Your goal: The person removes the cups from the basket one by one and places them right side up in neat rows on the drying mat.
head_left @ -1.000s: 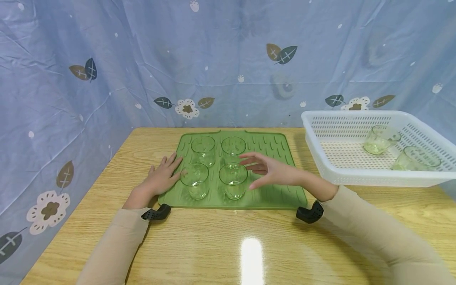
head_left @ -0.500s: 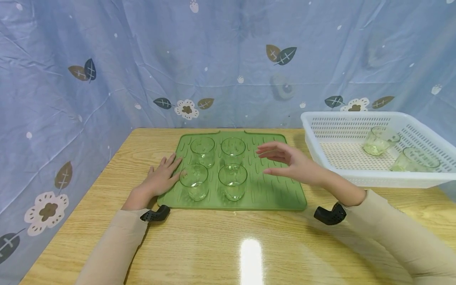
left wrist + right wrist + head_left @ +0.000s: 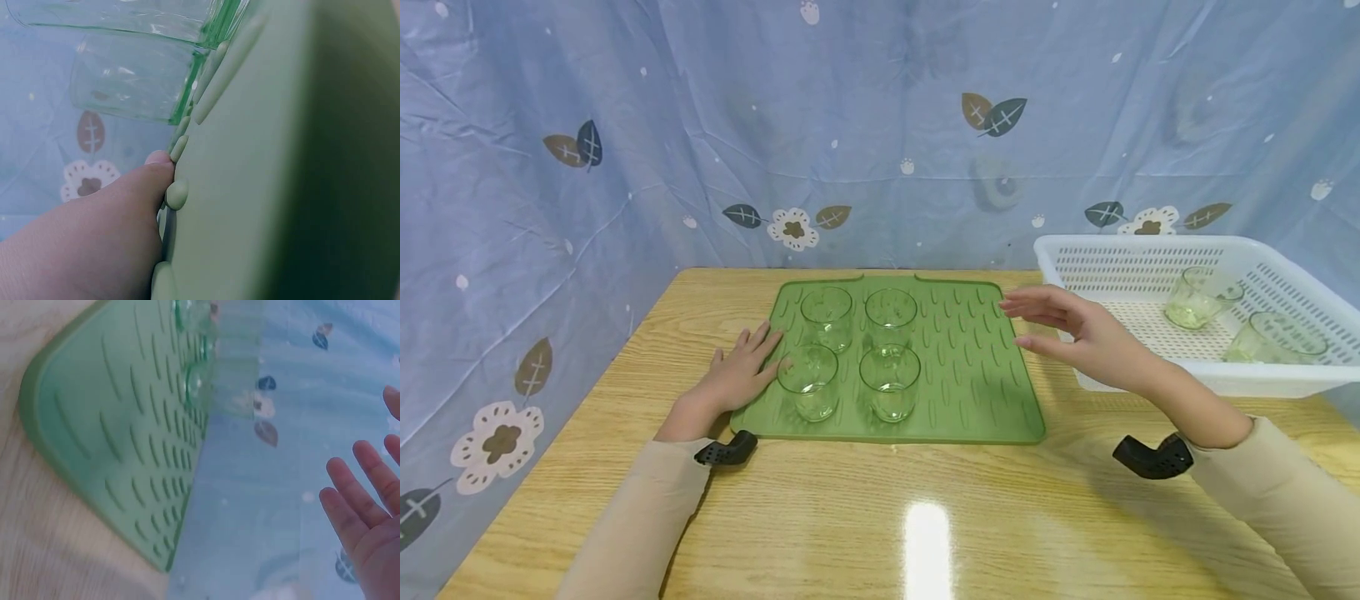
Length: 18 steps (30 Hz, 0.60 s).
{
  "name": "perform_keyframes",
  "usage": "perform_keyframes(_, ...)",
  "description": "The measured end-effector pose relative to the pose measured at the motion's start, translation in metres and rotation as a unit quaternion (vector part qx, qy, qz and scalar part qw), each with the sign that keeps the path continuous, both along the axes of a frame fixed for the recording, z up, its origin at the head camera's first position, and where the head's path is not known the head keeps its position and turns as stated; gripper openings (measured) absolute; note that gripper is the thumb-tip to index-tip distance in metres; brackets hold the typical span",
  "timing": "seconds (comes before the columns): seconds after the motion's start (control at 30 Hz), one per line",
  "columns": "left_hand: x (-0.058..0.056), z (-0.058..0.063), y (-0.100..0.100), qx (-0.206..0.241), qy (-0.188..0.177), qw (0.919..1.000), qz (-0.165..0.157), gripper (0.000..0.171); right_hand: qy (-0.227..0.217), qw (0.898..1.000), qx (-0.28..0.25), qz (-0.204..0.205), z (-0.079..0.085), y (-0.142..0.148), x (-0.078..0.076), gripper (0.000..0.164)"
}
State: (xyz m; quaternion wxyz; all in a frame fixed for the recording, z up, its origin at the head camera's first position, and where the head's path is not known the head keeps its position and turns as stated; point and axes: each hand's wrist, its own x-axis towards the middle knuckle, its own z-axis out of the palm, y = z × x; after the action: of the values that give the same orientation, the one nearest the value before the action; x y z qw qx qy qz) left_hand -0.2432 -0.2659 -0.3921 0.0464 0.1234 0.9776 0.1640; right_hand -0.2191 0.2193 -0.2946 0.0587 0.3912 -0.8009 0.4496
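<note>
My left hand rests with spread fingers on the left edge of a green ridged mat, its thumb beside the front left glass. Two glasses stand in front, a left one and a right one; behind them are a back left glass and a back right glass. All stand upright with their rims up. In the air between the mat's right edge and a white basket, my right hand has extended, slightly bent fingers and holds nothing.
Inside the basket at the right lie two more glasses, one toward the back and one near the front wall. A wooden table carries everything. Blue patterned cloth hangs behind and at the left.
My right hand has moved away from the front right glass, rightward across the mat to the basket's near left corner. The left hand and the glasses have stayed in place.
</note>
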Motion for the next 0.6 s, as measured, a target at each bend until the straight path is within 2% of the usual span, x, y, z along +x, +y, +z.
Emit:
perform_keyframes(0.37,-0.001,-0.001,0.001,-0.009,0.006,0.9999,-0.004,0.070,0.030,0.996,0.000,-0.084,0.001,0.047,-0.004,0.048)
perform_keyframes(0.6,-0.001,0.000,0.000,-0.003,-0.001,1.0000,-0.002,0.074,0.031,0.986,0.020,-0.162,0.002,0.074,-0.003,0.048)
